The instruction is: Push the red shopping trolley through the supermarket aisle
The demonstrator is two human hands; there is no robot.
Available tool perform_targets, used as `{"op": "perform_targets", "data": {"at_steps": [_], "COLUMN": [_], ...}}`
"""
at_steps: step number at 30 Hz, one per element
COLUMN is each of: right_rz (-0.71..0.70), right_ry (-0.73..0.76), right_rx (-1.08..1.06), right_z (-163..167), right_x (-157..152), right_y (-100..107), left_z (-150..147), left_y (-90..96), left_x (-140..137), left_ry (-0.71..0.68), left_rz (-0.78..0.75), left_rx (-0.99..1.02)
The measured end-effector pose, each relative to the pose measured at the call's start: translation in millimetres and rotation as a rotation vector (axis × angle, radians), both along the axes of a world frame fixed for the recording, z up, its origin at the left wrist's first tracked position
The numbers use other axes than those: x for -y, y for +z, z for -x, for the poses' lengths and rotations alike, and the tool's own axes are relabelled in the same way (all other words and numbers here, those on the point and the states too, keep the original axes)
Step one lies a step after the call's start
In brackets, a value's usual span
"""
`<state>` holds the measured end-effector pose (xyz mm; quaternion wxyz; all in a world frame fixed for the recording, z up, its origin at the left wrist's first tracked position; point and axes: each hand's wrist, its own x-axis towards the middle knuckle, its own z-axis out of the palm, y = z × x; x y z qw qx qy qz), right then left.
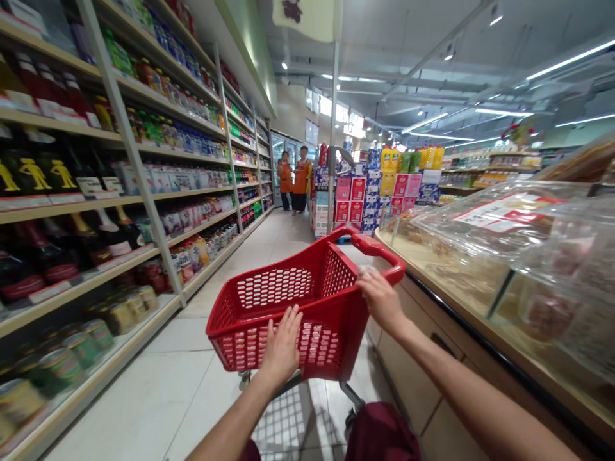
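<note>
A red plastic shopping cart (319, 307) with slotted walls stands sideways in front of me, and no goods show in its basket. My left hand (282, 349) lies against the near side wall, fingers stretched out. At the handle end, my right hand (383, 299) is closed at the top rim. A small crumpled white wad (368, 270), like a tissue or cloth, shows at its fingertips, pressed to the red plastic. The cart's red handle (379, 246) curves out just beyond that hand.
Tall shelves (192, 192) of bottles, cans and packs line the left side. On the right runs a wooden counter (408, 256) with clear plastic covers (480, 218). Stacked drink boxes (350, 198) stand ahead, and two people in orange vests (294, 178) stand down the aisle.
</note>
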<state>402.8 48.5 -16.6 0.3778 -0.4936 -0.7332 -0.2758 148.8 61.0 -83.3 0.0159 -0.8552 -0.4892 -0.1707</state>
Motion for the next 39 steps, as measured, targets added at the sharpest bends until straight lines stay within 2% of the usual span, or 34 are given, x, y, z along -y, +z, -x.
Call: {"op": "perform_targets", "data": {"at_steps": [2,4,7,9,12,14,15,19,21,24,26,30,35,39], "right_rz": [0.045,0.024,-0.085,-0.078,0.029,0.036,0.003,-0.131,-0.069,0.078,0.065,-0.085,0.086,-0.041], "right_ry": [0.163,0.221,0.069,0.034,0.23,0.319,0.304,0.073,0.092,0.217,0.224,0.111,0.238,0.183], "right_rx": [0.111,0.118,-0.032,-0.055,0.071,0.093,0.058,-0.136,-0.073,0.073,0.046,-0.083,0.062,-0.058], "right_z": [7.4,10.2,8.2,12.3,26.2,28.2,25.0,0.6,-2.7,5.5,10.2,6.6,10.3,22.5], "right_x": [8.0,13.4,13.6,12.8,16.7,21.2,23.4,31.4,37.1,43.0,41.5,36.0,44.6,36.3], "right_y": [-11.5,-15.2,-11.4,-15.2,-34.2,-44.8,-47.6,-59.3,-74.4,-92.1,-88.3,-69.5,-83.3,-75.1], "left_z": [-0.2,0.1,0.4,0.1,0.2,1.0,1.5,3.8,4.6,5.3,5.5,6.1,8.0,10.7], "left_y": [-0.5,-0.5,0.6,2.0,4.6,5.8,6.2,6.9,7.3,7.9,7.7,5.9,5.2,5.5], "left_x": [1.7,2.4,2.3,2.0,2.1,2.6,3.1,5.1,5.9,6.4,6.7,6.7,4.9,3.4], "left_ry": [0.003,-0.004,-0.01,-0.005,0.001,-0.008,-0.016,-0.028,-0.025,-0.036,-0.042,-0.04,-0.043,-0.042], "left_rz": [0.001,0.0,-0.001,0.012,0.037,0.053,0.059,0.056,0.063,0.088,0.091,0.081,0.112,0.122], "left_rx": [-0.005,-0.01,-0.007,0.006,0.026,0.034,0.037,0.064,0.078,0.086,0.088,0.097,0.094,0.091]}}
